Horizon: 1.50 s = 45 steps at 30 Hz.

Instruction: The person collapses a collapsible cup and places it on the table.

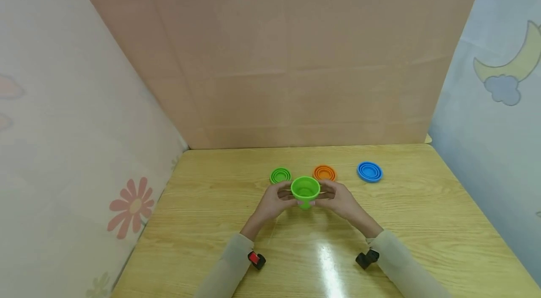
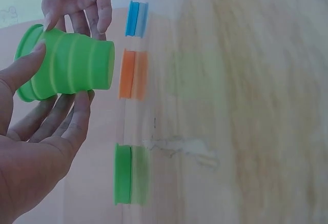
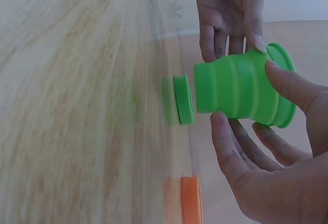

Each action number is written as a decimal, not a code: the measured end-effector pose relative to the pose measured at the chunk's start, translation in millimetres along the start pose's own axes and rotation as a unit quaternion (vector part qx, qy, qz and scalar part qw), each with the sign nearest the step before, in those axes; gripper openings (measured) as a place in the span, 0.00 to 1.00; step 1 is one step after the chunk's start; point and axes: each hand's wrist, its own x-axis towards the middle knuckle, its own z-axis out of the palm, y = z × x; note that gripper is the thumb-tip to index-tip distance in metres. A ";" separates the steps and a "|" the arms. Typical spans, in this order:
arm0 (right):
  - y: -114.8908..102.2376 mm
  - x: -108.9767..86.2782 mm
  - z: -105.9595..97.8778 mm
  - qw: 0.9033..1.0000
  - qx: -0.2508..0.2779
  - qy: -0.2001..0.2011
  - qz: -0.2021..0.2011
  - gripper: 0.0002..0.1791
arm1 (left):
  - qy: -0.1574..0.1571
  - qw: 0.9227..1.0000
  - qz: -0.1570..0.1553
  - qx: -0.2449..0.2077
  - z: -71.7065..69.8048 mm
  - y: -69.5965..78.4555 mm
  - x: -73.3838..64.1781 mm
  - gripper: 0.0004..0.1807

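A green collapsible cup [image 1: 305, 187], extended into ridged tiers, is held upright above the table between both hands. My left hand [image 1: 273, 201] grips its left side, thumb [image 2: 32, 60] near the rim and fingers along the far wall. From the opposite side my right hand [image 1: 340, 200] grips it likewise, its thumb [image 3: 287, 80] on the upper wall. In the right wrist view the cup [image 3: 241, 88] shows its narrow base apart from the table. Behind the hands lies a flat green collapsed cup [image 1: 281, 175], with a flat orange one [image 1: 324, 173] to its right.
Farther right on the wooden table [image 1: 203, 223] lies a flat blue collapsed cup [image 1: 369, 172]. A beige backdrop [image 1: 296, 77] stands along the table's far edge. Patterned white panels [image 1: 84, 138] rise at the left and right sides.
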 end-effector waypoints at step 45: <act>0.6 -6.6 1.8 0.997 0.016 -0.003 0.075 0.32 | -0.006 0.994 -0.106 -0.025 4.1 -3.2 -5.2 0.24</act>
